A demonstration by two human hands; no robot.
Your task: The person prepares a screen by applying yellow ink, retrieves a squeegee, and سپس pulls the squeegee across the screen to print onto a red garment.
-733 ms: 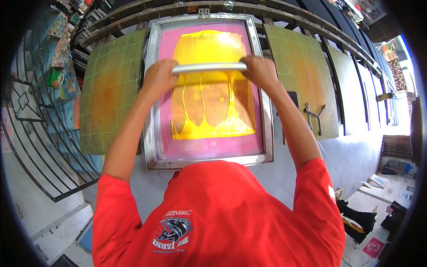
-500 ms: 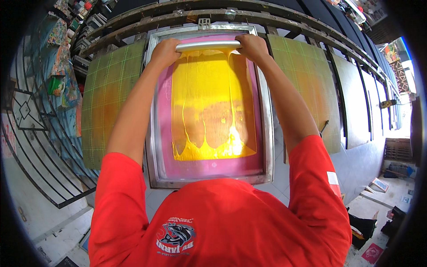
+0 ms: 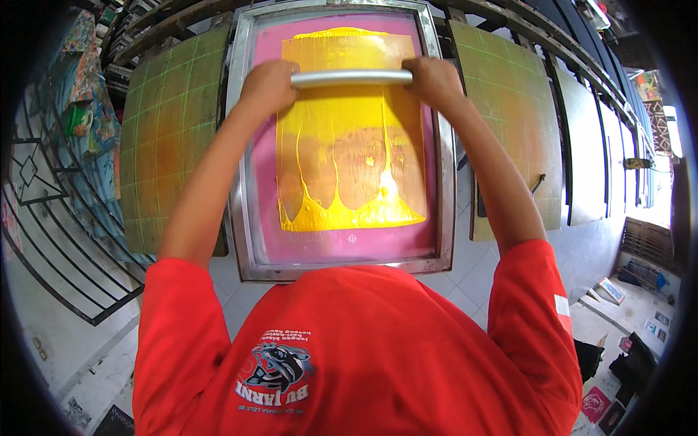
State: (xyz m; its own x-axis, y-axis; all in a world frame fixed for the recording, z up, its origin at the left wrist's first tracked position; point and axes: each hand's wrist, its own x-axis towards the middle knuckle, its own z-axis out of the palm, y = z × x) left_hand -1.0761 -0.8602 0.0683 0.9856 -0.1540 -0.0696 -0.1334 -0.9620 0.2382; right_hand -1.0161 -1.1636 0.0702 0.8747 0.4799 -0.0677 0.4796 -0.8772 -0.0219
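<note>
A metal-framed printing screen (image 3: 243,218) with pink mesh lies in front of me, its middle covered in yellow ink (image 3: 349,211). A silver squeegee handle (image 3: 352,77) lies across the upper part of the inked area. My left hand (image 3: 267,86) grips its left end and my right hand (image 3: 435,78) grips its right end. Both arms stretch forward over the screen. My red shirt hides the screen's near edge.
Green gridded print boards (image 3: 171,138) lie left and right (image 3: 512,102) of the screen, with more boards (image 3: 589,145) in a row to the right. A black metal railing (image 3: 51,240) runs at left. Tiled floor with scattered items (image 3: 625,341) shows at lower right.
The squeegee went up from the screen's middle to its far edge, spreading yellow ink, and now sits slightly nearer me again. Both hands stayed on the handle.
</note>
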